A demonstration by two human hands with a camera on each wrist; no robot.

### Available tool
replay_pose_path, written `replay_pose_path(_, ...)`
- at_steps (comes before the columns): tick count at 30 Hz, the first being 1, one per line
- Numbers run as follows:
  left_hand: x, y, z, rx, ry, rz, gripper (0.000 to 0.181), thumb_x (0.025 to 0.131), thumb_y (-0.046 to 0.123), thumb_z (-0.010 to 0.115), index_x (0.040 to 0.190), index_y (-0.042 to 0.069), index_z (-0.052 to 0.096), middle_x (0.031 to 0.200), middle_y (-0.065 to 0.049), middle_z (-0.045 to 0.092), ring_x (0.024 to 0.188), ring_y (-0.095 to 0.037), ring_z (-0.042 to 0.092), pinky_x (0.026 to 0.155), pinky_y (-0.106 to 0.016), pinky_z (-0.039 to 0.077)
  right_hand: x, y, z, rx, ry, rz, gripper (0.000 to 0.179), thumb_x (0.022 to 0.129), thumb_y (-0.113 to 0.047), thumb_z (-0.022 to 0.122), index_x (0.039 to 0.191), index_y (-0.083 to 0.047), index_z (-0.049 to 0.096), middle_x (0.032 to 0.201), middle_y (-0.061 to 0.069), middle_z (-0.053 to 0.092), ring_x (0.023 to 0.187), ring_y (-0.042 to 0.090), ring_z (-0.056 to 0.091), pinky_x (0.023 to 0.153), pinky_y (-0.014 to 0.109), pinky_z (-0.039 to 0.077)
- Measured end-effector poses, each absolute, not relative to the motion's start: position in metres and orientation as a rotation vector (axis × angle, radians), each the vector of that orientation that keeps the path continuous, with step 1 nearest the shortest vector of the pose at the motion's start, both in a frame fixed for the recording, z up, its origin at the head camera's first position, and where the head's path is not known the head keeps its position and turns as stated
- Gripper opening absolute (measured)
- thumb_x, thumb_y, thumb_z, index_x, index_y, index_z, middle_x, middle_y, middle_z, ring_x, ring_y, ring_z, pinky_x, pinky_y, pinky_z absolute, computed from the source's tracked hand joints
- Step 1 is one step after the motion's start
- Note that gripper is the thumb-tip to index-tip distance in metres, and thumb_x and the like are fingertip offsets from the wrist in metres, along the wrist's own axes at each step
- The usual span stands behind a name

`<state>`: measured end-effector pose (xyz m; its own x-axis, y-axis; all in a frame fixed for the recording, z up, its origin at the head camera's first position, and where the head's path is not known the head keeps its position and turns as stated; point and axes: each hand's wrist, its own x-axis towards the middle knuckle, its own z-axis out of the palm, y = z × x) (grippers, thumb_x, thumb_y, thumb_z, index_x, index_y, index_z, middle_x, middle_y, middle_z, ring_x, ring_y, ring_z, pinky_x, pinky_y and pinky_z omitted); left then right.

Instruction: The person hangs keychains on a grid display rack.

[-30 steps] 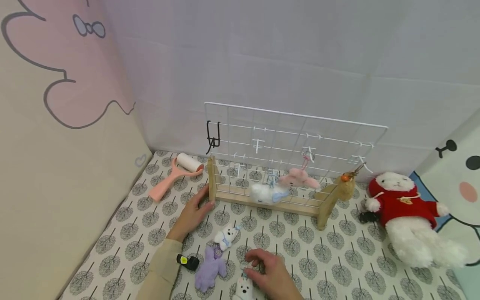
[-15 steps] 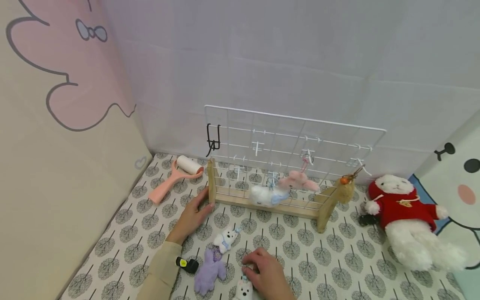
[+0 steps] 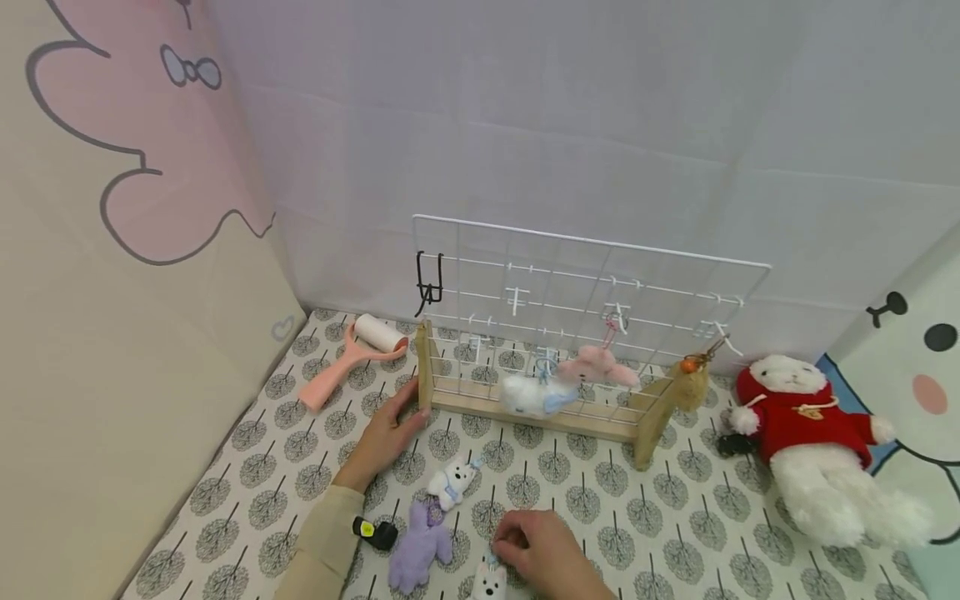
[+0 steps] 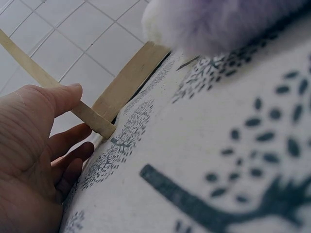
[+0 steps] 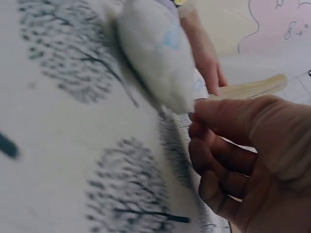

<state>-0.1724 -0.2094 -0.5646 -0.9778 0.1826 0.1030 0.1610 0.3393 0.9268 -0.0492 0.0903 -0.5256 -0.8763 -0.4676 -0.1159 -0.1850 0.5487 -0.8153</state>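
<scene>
My left hand (image 3: 386, 439) holds the wooden end post (image 3: 424, 367) of a white wire grid rack (image 3: 592, 242). In the left wrist view, the thumb (image 4: 68, 97) lies across this post with the fingers behind it. At the front, my right hand (image 3: 546, 546) pinches the top of a small white plush dog charm (image 3: 489, 581) between thumb and forefinger. The right wrist view shows the plush body (image 5: 155, 53) lying on the cloth beside the fingertips. Another white plush dog (image 3: 453, 483) and a purple plush charm (image 3: 420, 550) lie between my hands.
On the rack hang white-and-blue (image 3: 528, 393) and pink (image 3: 596, 367) plush charms and a tan one (image 3: 690, 383). A black hook (image 3: 429, 279) sits at its left. A pink lint roller (image 3: 348, 358) lies left. A red-hooded plush (image 3: 813, 433) lies right.
My right thumb and forefinger have come together at the top of the white plush dog. The left hand stays on the post. The head view has tilted up slightly.
</scene>
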Motion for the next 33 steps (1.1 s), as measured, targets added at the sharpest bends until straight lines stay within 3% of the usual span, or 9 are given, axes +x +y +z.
replay_pose_path(6,-0.172,-0.209,-0.564,0.338,2.561,1.767,0.069,0.106,0.031,0.065,0.167,0.028,0.034,0.161,-0.011,0.049,0.152,-0.035,0.04,0.126,-0.061,0.024,-0.057,0.099,-0.506,-0.566,2.393,-1.274,0.006,0.095,-0.017,0.077,0.091,-0.013,0.077,0.078,-0.015,0.067,0.07,-0.002,0.059,0.066,0.022,0.054)
replay_pose_path(14,-0.172,-0.21,-0.564,0.336,2.574,1.754,0.07,0.106,0.03,0.065,0.168,0.026,0.033,0.161,-0.014,0.049,0.152,-0.037,0.041,0.126,-0.062,0.025,-0.069,0.1,-0.475,-0.678,2.524,-1.262,0.006,0.099,-0.018,0.074,0.095,-0.014,0.076,0.078,-0.008,0.068,0.067,-0.002,0.054,0.06,0.021,0.051)
replay_pose_path(24,-0.173,-0.208,-0.567,0.359,2.579,1.764,0.069,0.106,0.029,0.065,0.167,0.025,0.034,0.159,-0.014,0.051,0.151,-0.036,0.042,0.126,-0.062,0.025,-0.097,0.095,-0.443,-0.898,2.787,-1.473,0.008,0.092,-0.008,0.08,0.094,-0.014,0.076,0.081,-0.008,0.073,0.07,-0.001,0.061,0.062,0.024,0.057)
replay_pose_path(30,-0.173,-0.209,-0.567,0.365,2.581,1.752,0.069,0.106,0.031,0.065,0.167,0.027,0.034,0.16,-0.013,0.05,0.151,-0.036,0.042,0.125,-0.062,0.026,-0.112,0.089,-0.414,-0.877,2.847,-1.613,0.01,0.091,-0.006,0.08,0.095,-0.014,0.077,0.084,-0.008,0.074,0.073,0.003,0.065,0.065,0.026,0.059)
replay_pose_path(33,-0.173,-0.21,-0.567,0.362,2.58,1.743,0.069,0.106,0.033,0.065,0.167,0.029,0.033,0.161,-0.012,0.049,0.152,-0.035,0.041,0.125,-0.062,0.026,-0.117,0.085,-0.397,-0.8,2.802,-1.73,0.002,0.094,-0.009,0.079,0.095,-0.01,0.078,0.083,-0.006,0.074,0.072,0.008,0.067,0.065,0.027,0.059)
